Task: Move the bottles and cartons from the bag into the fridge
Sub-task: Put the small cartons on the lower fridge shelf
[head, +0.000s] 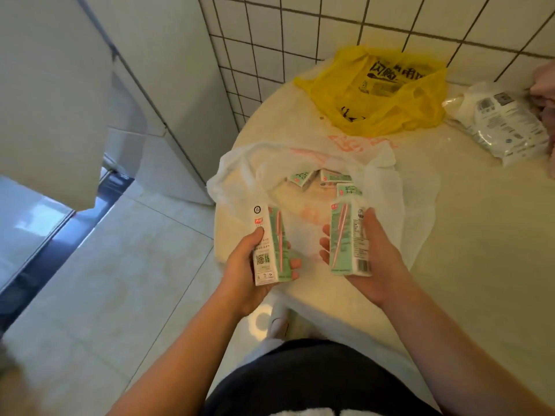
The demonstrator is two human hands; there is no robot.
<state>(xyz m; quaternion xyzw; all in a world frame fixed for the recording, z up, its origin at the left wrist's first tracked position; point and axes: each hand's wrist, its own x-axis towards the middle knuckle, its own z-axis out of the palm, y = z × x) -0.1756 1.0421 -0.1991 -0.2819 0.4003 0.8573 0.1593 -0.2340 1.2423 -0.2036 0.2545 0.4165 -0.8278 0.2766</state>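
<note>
Your left hand (pixel 244 277) has its grip curled round one carton (pixel 271 246); your right hand (pixel 377 265) clasps a second carton (pixel 348 235), both just beside the white bag (pixel 387 187).

Two green cartons (pixel 271 246) upright; white bag (pixel 240 178) open

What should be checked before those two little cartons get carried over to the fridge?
1. Left hand grips the left carton: ok.
2. Right hand grips the right carton: ok.
3. White bag emptied: not ok, remaining cartons lie inside.
4. Fridge door open: cannot tell.
5. Floor toward the fridge free of clutter: ok, as far as visible.
</note>
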